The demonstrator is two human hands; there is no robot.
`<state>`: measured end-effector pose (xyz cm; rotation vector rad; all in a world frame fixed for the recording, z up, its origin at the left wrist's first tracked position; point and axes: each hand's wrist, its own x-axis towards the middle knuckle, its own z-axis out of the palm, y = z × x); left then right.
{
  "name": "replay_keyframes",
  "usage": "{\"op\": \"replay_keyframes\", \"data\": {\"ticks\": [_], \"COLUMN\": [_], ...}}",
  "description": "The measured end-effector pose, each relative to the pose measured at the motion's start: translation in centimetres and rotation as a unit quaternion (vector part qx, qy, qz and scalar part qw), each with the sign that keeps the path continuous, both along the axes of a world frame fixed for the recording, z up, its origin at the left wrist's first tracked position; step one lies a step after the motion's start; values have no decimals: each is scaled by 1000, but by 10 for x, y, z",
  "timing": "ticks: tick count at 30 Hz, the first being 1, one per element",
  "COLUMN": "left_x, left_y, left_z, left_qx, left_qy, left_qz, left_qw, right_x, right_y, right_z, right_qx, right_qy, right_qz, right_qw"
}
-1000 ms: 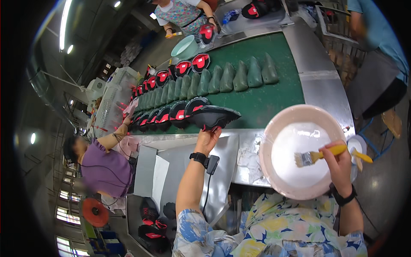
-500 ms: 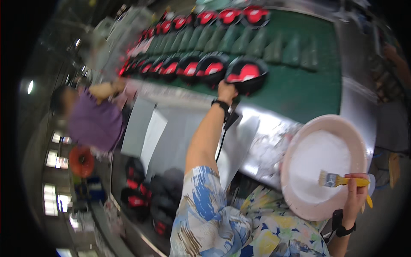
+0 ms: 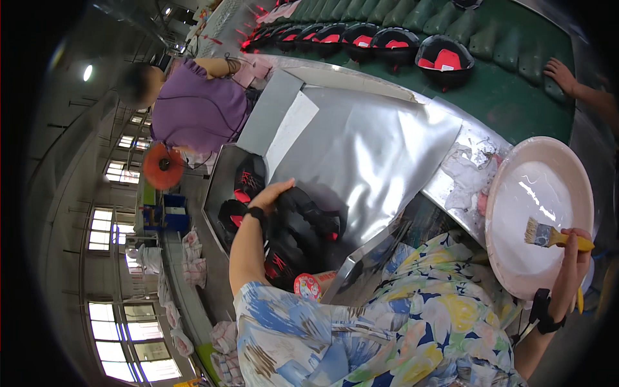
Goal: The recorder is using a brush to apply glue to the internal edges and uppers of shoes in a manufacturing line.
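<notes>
Your left hand (image 3: pixel 269 195) reaches down beside the worktop (image 3: pixel 361 142), fingers curled over a black shoe piece (image 3: pixel 303 226) in the pile below its edge. Your right hand (image 3: pixel 576 248) is closed around a yellow-handled brush (image 3: pixel 548 235), its bristles resting on the white basin (image 3: pixel 538 213) just beside you.

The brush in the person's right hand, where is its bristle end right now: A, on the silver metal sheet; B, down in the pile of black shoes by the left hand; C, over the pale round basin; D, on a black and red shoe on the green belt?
C: the right hand grips the yellow handle of the brush, and its bristles lie over the white inside of the basin, well away from the shoes.
</notes>
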<state>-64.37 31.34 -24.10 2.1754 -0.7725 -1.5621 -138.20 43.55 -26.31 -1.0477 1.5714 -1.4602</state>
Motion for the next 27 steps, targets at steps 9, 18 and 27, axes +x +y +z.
{"op": "replay_keyframes", "data": {"ticks": [9,18,27], "left_x": [-143,-221,-204], "left_y": [-151,-214,-96], "left_z": [0,-51,-17], "left_qx": [-101,-545,-386], "left_qy": [-145,-175,-201], "left_qz": [-272,-223,-550], "left_qw": [946,789,712], "right_x": [22,30,20], "right_y": [-1,9,-66], "right_z": [11,15,-9], "right_qx": [-15,7,37], "right_qy": [45,29,191], "right_qz": [-1,-4,69], "right_qw": [999,1000,978]}}
